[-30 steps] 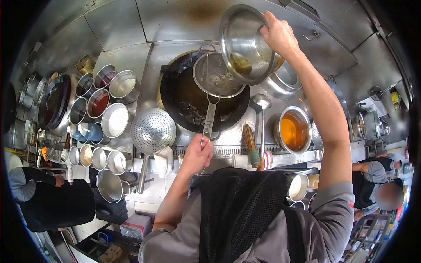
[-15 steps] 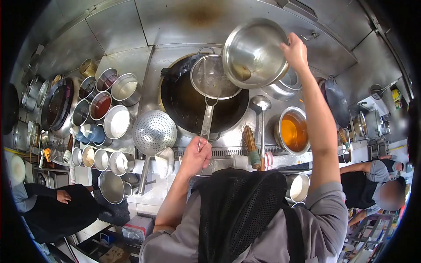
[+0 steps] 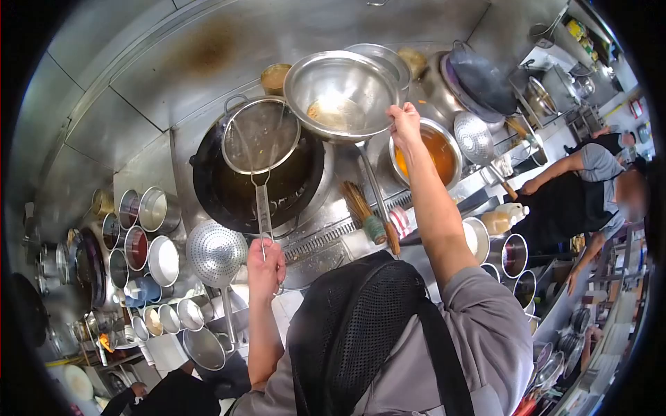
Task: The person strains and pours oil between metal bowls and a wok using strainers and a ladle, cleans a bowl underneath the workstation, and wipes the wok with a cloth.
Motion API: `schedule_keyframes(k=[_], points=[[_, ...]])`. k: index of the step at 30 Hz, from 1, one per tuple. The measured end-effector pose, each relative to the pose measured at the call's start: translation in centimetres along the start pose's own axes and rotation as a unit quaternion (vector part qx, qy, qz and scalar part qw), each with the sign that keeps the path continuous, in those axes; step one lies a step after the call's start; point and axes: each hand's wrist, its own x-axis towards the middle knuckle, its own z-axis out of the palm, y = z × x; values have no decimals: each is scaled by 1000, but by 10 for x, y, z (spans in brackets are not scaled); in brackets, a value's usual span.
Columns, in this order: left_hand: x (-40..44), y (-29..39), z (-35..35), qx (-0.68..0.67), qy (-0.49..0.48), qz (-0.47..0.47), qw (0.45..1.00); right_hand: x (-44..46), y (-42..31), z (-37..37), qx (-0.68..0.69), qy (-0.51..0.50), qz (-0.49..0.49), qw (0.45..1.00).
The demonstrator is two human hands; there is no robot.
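My left hand (image 3: pixel 265 267) is closed around the handle of a fine-mesh strainer (image 3: pixel 260 139). The strainer lies over a dark wok (image 3: pixel 208 191), with a few small bits on its mesh. Dark liquid shows in the wok below. With my right hand (image 3: pixel 404 125) I grip the right rim of a wide metal bowl (image 3: pixel 305 87), held up just right of the strainer. A little residue sits at the bowl's bottom. Under the bowl, a long-handled ladle (image 3: pixel 374 191) is partly hidden. Right of it stands a metal pot (image 3: pixel 458 158) of orange liquid.
A bamboo brush (image 3: pixel 362 208) and striped cloth (image 3: pixel 399 222) lie at the counter's front. On the left are a perforated skimmer (image 3: pixel 216 251) and several seasoning containers (image 3: pixel 159 209). Another wok (image 3: pixel 479 80) stands back right. Co-workers are at right (image 3: pixel 555 194) and lower left (image 3: pixel 182 395).
My view has turned to the right. The bowl in my right hand has come down from a steeper tilt, its mouth facing up more. My left hand still holds the strainer over the wok.
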Motion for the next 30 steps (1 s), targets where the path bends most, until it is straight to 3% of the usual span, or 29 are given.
schedule_keyframes(k=[12,24,30], points=[[3,-16,37,36,41,18,998,20,10,-94,37,-37,11,999],[-2,-34,98,21,117,80,990,56,1,-132,46,-70,34,996],[31,-26,127,104,130,92,982,53,-30,-150,66,-50,33,996]])
